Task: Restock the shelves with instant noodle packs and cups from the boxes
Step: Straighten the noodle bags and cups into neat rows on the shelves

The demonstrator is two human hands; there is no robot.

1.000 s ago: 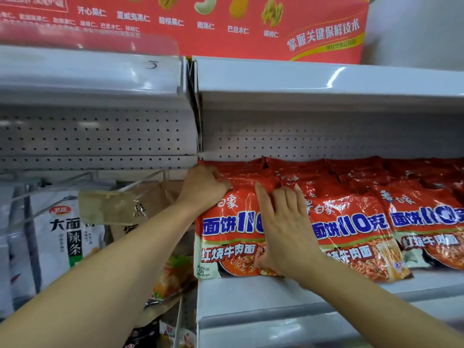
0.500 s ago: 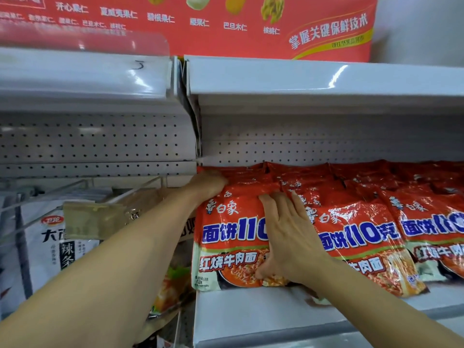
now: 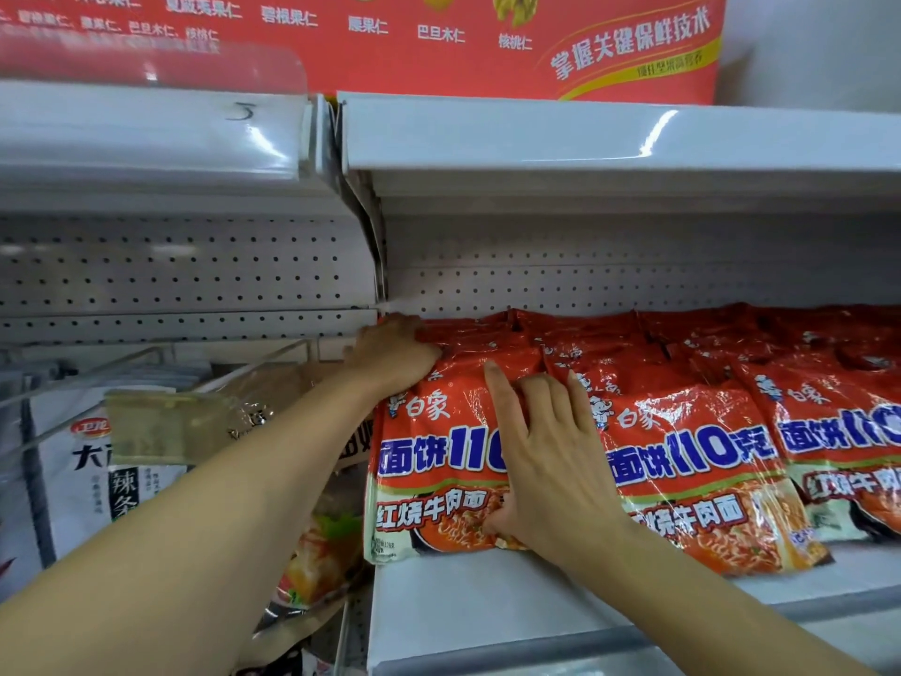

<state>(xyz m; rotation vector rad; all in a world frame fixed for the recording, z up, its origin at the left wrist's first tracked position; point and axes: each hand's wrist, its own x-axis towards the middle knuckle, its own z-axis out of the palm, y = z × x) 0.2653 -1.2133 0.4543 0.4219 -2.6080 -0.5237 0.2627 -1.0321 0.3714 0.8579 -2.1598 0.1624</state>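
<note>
Red multi-packs of instant noodles lie in a row on the white shelf (image 3: 487, 592). The leftmost noodle pack (image 3: 429, 461) leans at the shelf's left end. My left hand (image 3: 392, 356) curls over its top left corner, fingers reaching behind the pack. My right hand (image 3: 541, 456) lies flat on the pack's front right side, fingers straight and spread, where it meets the second noodle pack (image 3: 692, 461). A third pack (image 3: 838, 431) shows at the right edge, with more red packs stacked behind.
The upper shelf (image 3: 585, 139) hangs low over the packs, with a red nut carton (image 3: 439, 36) on top. To the left, white snack bags (image 3: 97, 475) hang on hooks behind a clear price holder (image 3: 146, 422). A pegboard back wall (image 3: 585, 290) closes the bay.
Both hands stay on the leftmost pack. My left hand has slid further back over its top corner, and the view has shifted slightly lower and closer.
</note>
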